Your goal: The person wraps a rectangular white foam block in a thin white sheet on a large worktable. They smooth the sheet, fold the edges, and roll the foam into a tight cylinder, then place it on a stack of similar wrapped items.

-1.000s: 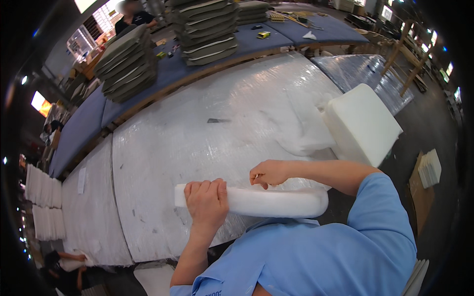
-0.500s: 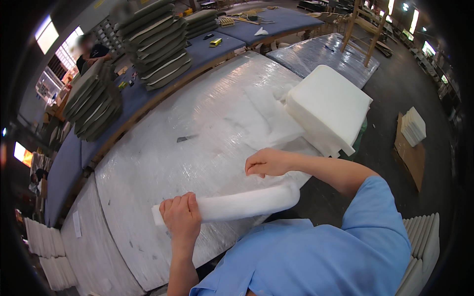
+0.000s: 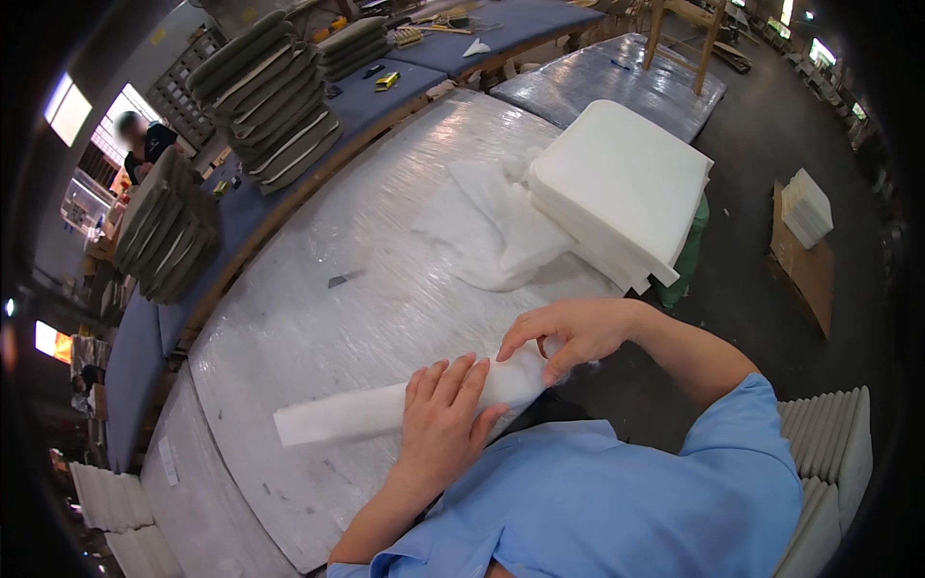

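A long white padded strip (image 3: 342, 415), soft like foam or wadding, lies at the table's near edge. My left hand (image 3: 443, 412) rests flat on its middle, fingers stretched out and slightly spread. At the strip's right end, my right hand (image 3: 586, 335) bends its index finger and thumb around the soft white material. That hand partly covers the rounded end. Beyond my right hand sits a stack of white cushion pads (image 3: 621, 164) with rounded corners. Loose white wadding sheet (image 3: 506, 226) lies crumpled against the stack's left side.
Clear plastic film covers the pale table (image 3: 289, 332). Behind it, a blue-topped bench (image 3: 405, 89) bears piles of grey-green cushions (image 3: 265, 106). A wooden frame (image 3: 679, 43) stands far right; white pads (image 3: 807, 207) lie on cardboard. A person (image 3: 145, 144) is at the far left.
My left hand has slid rightward from the strip's left end to its middle, its fingers now flat. My right hand has come down from above the strip onto its right end.
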The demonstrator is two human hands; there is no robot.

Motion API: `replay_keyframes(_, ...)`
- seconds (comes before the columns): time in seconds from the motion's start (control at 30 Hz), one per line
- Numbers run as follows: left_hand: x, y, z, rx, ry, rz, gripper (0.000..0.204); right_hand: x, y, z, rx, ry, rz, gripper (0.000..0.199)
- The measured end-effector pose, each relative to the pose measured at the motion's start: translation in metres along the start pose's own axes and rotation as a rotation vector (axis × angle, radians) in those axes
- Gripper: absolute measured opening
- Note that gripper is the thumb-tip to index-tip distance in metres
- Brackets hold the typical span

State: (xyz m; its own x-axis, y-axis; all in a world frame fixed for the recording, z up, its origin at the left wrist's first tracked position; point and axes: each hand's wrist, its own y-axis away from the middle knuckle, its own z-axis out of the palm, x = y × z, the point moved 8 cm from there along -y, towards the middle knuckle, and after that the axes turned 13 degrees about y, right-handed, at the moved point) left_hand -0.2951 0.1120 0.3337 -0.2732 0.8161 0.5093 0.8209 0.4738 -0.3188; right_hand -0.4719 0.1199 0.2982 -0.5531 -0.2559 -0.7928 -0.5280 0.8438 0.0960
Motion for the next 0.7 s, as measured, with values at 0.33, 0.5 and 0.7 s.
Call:
replay_keyframes(0.33, -0.009, -0.035, 0.015, 0.031, 0.108, -0.232, 0.028, 0.051, -0.006, -0.008, 0.098, -0.043, 0.028, 0.028)
replay_keyframes(0.5, -0.01, -0.038, 0.018, -0.017, 0.149, -0.292, 0.019, 0.065, -0.01, -0.011, 0.128, -0.136, -0.097, 0.027)
replay_keyframes(0.7, -0.021, -0.032, 0.016, 0.175, 0.273, -0.382, 0.017, 0.064, -0.017, -0.014, 0.028, -0.239, -0.129, 0.031)
